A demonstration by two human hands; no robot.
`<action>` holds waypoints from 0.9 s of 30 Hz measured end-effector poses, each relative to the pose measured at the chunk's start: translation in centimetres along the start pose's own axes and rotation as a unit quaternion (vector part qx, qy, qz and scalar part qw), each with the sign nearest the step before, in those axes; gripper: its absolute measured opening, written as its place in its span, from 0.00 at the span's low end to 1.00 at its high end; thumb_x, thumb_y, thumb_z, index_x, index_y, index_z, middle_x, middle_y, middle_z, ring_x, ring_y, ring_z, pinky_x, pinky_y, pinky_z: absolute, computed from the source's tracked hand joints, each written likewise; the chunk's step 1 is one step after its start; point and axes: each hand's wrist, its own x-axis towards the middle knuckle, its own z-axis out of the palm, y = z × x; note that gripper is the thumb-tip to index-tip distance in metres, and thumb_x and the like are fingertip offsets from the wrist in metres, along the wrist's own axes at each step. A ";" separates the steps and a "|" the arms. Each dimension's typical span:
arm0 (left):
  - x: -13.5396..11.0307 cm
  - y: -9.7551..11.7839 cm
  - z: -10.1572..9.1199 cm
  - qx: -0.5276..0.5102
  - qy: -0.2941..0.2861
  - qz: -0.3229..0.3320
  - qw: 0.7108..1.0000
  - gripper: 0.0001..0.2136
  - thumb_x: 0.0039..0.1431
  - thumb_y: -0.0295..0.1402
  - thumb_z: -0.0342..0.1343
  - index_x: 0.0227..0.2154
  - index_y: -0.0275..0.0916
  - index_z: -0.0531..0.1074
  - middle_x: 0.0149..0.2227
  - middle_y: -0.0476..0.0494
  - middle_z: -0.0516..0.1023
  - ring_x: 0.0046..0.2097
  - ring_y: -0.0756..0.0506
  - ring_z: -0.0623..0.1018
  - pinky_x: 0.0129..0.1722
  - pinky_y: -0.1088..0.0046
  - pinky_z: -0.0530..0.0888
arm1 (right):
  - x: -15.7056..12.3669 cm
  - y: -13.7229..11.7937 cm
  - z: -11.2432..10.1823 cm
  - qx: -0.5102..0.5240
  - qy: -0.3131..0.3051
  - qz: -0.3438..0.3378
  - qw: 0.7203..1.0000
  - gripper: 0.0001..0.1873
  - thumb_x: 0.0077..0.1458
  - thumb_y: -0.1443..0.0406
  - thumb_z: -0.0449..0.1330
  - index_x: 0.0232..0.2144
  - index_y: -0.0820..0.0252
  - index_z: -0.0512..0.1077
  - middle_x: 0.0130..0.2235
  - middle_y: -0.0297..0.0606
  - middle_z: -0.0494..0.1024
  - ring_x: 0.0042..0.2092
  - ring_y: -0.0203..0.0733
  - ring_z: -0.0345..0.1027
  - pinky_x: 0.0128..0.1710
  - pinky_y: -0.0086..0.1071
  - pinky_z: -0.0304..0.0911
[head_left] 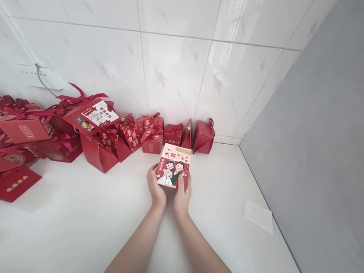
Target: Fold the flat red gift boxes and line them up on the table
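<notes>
Both my hands grip a red and pink gift box (174, 167) printed with a cartoon bride and groom, held over the white tabletop. My left hand (156, 187) is closed around the box's left side. On the right side, my right hand (183, 194) presses its thumb on the printed front, with the fingers behind the edge. The box's back and underside are hidden. Just beyond it, small red gift boxes (173, 131) stand in a row along the wall, partly covered by the held box.
A large cluster of red ribboned gift boxes (25, 126) fills the left side, some stacked. A white paper piece (259, 215) lies at the right near a grey panel (339, 151). The tiled wall (174, 64) bounds the back; a socket (39, 77) with a cable is on it.
</notes>
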 end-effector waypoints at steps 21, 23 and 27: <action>1.4 1.2 0.9 -0.146 -0.064 -0.285 0.945 0.26 0.61 0.50 0.51 0.51 0.35 0.74 0.55 0.36 0.74 0.52 0.40 0.77 0.47 0.66 0.76 | 6.2 -1.3 -2.9 0.152 -0.142 0.140 0.968 0.36 0.41 0.62 0.73 0.54 0.49 0.69 0.58 0.37 0.73 0.62 0.53 0.62 0.63 0.52 0.55; 1.3 1.5 1.0 -0.156 -0.076 -0.291 0.941 0.27 0.60 0.52 0.51 0.52 0.35 0.73 0.57 0.36 0.73 0.53 0.40 0.76 0.49 0.66 0.75 | 6.0 -1.3 -2.9 0.175 -0.144 0.160 0.961 0.34 0.43 0.61 0.72 0.53 0.48 0.70 0.56 0.36 0.74 0.60 0.52 0.64 0.63 0.52 0.55; 1.3 2.1 1.0 -0.153 -0.106 -0.256 0.948 0.26 0.61 0.51 0.51 0.54 0.37 0.72 0.56 0.37 0.74 0.52 0.39 0.76 0.49 0.63 0.75 | 5.6 -1.3 -2.8 0.184 -0.159 0.193 0.951 0.34 0.41 0.61 0.73 0.53 0.47 0.70 0.53 0.37 0.77 0.57 0.52 0.68 0.60 0.51 0.59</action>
